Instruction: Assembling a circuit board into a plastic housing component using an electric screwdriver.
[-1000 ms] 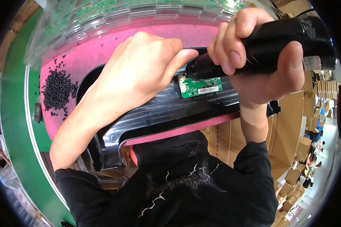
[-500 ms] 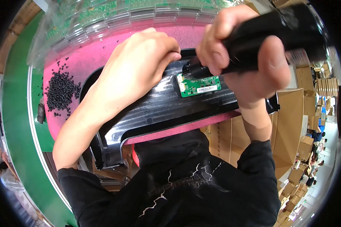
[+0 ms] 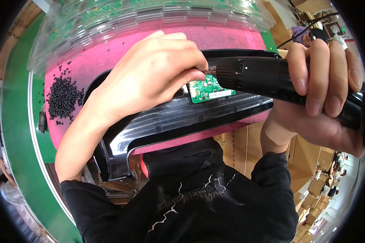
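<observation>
"One black power screwdriver (image 3: 263,75) reached in from your right. Which hand had it?"

"Your right hand (image 3: 318,85) did. It was clamped round the body, fingers wrapped over the top, and the nose pointed left."

"And your left hand (image 3: 158,69)?"

"It was at the bit end, thumb and forefinger bunched close beside the nose. I couldn't tell whether they gripped the bit or something tiny between them."

"Where was the green circuit board (image 3: 215,90)?"

"Inside the black plastic housing (image 3: 178,117) in front of you, just below the screwdriver's nose, which hid part of its upper edge. It had a white label (image 3: 220,94) along its lower side. I couldn't tell whether the nose touched it."

"What did the housing rest on?"

"The pink surface (image 3: 239,38). Its lower left end stuck out past the near edge, by your left forearm."

"Anything else close to you?"

"A heap of small black parts (image 3: 63,99) lay on the surface left of the housing, with a few strays round it. Clear plastic trays (image 3: 158,20) ran along the far side, with green boards showing through them. Brown cardboard (image 3: 251,150) stood below the surface's near edge, to your right."
</observation>
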`<action>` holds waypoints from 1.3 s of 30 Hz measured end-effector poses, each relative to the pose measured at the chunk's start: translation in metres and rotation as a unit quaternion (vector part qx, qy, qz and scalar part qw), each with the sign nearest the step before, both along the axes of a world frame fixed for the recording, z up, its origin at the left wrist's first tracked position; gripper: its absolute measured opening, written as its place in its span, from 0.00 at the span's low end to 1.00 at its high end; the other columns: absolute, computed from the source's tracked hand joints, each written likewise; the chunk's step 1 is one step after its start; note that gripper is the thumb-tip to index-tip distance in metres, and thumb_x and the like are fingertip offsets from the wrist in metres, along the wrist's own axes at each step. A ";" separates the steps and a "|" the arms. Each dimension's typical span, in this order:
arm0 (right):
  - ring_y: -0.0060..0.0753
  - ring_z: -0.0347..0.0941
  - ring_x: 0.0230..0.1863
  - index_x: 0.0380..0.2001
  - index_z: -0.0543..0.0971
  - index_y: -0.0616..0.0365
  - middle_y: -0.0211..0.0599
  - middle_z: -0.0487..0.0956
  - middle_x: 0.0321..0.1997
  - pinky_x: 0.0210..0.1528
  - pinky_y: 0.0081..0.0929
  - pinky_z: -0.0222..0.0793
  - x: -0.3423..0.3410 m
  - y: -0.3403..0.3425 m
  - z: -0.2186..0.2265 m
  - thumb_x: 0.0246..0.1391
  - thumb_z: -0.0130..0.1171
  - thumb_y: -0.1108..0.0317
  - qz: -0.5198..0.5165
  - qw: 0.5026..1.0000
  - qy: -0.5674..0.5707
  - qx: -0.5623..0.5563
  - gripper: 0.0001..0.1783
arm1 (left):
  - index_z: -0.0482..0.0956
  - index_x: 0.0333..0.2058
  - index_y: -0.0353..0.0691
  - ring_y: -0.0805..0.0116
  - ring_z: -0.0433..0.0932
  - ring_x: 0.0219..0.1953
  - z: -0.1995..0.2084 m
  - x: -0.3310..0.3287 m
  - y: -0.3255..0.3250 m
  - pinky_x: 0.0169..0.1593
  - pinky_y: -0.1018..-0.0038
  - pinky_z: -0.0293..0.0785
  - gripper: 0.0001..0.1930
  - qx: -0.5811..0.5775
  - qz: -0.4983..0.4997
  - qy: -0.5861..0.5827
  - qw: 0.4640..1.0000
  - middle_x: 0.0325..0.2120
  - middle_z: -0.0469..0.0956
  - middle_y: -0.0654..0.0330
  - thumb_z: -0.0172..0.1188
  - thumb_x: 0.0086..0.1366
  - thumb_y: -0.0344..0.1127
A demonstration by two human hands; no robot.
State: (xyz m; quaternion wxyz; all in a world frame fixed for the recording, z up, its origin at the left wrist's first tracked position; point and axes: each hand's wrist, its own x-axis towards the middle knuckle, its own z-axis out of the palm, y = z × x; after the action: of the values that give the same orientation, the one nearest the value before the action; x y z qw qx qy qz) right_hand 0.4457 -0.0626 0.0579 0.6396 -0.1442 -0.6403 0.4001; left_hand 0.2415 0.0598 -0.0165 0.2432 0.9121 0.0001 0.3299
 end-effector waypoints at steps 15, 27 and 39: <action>0.19 0.70 0.22 0.41 0.69 0.54 0.24 0.74 0.26 0.30 0.21 0.66 -0.026 -0.002 -0.036 0.50 0.61 0.29 -0.014 0.985 -0.021 -0.168 0.37 | 0.77 0.28 0.33 0.49 0.74 0.29 -0.003 0.000 -0.001 0.37 0.62 0.68 0.09 -0.034 0.074 0.036 0.996 0.22 0.75 0.53 0.64 0.61 0.32; 0.19 0.69 0.22 0.40 0.70 0.54 0.22 0.74 0.25 0.29 0.21 0.67 -0.032 0.007 -0.031 0.48 0.62 0.29 0.013 0.991 -0.043 -0.127 0.38 | 0.73 0.39 0.33 0.45 0.74 0.39 -0.013 -0.006 0.002 0.44 0.58 0.71 0.12 -0.023 0.052 0.022 0.998 0.34 0.75 0.49 0.63 0.58 0.28; 0.19 0.70 0.22 0.39 0.71 0.54 0.22 0.74 0.24 0.30 0.20 0.66 -0.020 -0.006 -0.016 0.43 0.67 0.36 -0.038 0.998 0.022 -0.034 0.35 | 0.77 0.30 0.36 0.56 0.75 0.35 -0.008 0.000 0.001 0.40 0.63 0.69 0.09 -0.002 -0.062 0.070 0.996 0.27 0.76 0.58 0.68 0.53 0.31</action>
State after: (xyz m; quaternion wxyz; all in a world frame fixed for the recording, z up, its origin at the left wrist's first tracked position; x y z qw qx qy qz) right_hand 0.4255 -0.0686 0.0417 0.6629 -0.1812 -0.6064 0.4000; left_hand 0.2417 0.0607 -0.0249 0.2641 0.9309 -0.0389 0.2493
